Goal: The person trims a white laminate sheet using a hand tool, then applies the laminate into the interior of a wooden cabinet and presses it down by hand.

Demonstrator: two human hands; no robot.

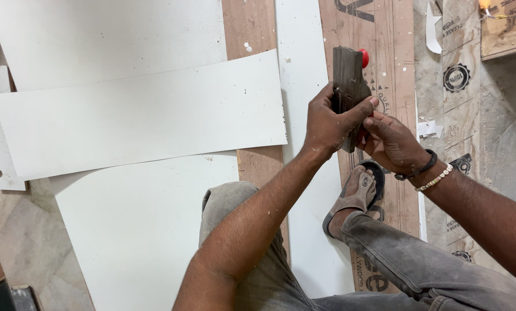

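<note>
Left hand [327,124] grips a dark wooden block tool [348,80]; right hand [391,143] seemingly pinches its lower edge.

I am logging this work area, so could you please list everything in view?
Dark wooden hand tool with a red knob: one, brown, held in both hands.
Flat white laminate boards: several, white, on the floor at left and centre.
Printed plywood sheets: a few, tan, under the foot.
Grey sandal: one, on the foot.
Black band and bead bracelet: right wrist.
Left hand: grips the tool.
Right hand: fingers at the tool.
</note>
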